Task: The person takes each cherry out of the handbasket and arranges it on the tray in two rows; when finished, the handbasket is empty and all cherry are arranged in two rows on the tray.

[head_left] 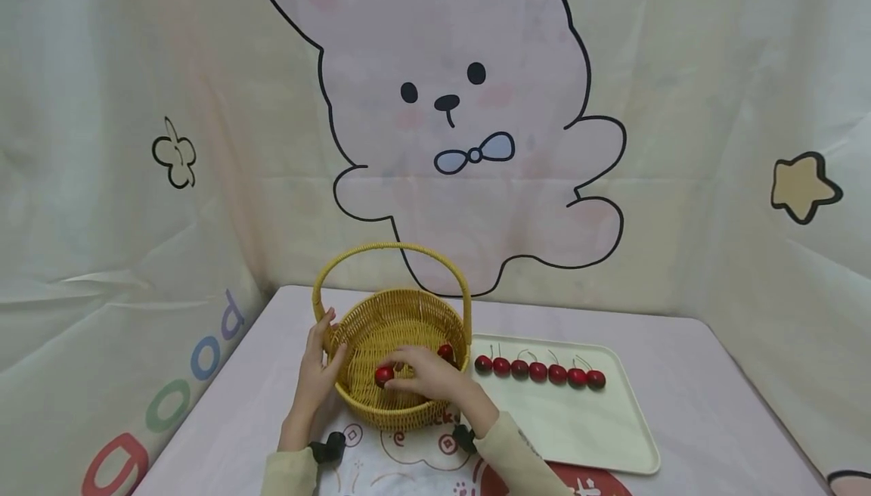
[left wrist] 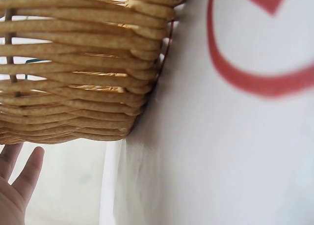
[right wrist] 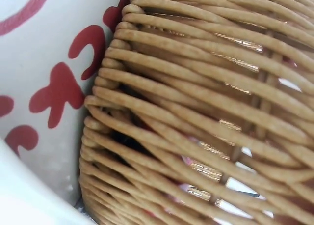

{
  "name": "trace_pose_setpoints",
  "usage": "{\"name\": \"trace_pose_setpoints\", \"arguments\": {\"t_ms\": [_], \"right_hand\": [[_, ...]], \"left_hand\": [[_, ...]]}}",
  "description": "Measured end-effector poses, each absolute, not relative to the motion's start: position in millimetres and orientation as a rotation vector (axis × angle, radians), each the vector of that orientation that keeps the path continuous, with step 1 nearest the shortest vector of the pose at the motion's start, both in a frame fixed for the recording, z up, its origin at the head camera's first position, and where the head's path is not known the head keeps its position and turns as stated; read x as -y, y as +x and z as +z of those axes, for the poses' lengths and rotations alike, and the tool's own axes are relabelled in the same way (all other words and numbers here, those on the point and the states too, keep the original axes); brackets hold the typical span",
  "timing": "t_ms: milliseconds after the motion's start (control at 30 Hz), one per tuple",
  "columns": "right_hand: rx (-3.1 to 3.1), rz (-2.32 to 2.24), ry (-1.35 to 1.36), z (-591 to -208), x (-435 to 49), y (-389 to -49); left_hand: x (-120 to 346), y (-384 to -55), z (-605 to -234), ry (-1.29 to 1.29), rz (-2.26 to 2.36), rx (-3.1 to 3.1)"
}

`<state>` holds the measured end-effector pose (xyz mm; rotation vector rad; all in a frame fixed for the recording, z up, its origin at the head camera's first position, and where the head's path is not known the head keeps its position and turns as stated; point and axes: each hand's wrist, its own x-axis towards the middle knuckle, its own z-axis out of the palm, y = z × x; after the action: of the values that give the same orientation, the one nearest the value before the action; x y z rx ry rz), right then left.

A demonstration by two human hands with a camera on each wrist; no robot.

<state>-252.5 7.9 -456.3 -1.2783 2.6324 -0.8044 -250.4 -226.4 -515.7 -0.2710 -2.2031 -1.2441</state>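
Observation:
A yellow woven basket (head_left: 388,413) with a tall arched handle stands on the table. My left hand (head_left: 317,375) rests against its left side near the handle's foot, fingers straight; in the left wrist view the fingers (left wrist: 29,173) reach the basket wall (left wrist: 73,77). Inside the basket, my right hand (head_left: 432,375) pinches a dark red cherry (head_left: 384,376) between thumb and fingers. Another cherry (head_left: 445,351) lies by the right inner wall, partly behind that hand. The right wrist view is filled by the basket weave (right wrist: 196,87), and the hand is hidden there.
Right of the basket lies a cream rectangular tray (head_left: 578,428) with several stemmed cherries (head_left: 537,372) in a row along its far side. The table (head_left: 694,390) has a pale cover with printed drawings. Behind hangs a curtain (head_left: 653,254) with a rabbit drawing.

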Motion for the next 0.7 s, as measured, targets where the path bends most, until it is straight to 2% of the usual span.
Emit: {"name": "trace_pose_setpoints", "arguments": {"t_ms": [333, 700], "right_hand": [[-2.628, -1.197, -1.200, -460.1, -18.9, -250.5], [-2.661, -1.389, -1.176, -459.7, -34.7, -245.2]], "left_hand": [[225.5, -249.1, -515.8, -0.263, -1.245, 2.214], [224.9, -247.8, -514.7, -0.241, -1.258, 2.227]]}}
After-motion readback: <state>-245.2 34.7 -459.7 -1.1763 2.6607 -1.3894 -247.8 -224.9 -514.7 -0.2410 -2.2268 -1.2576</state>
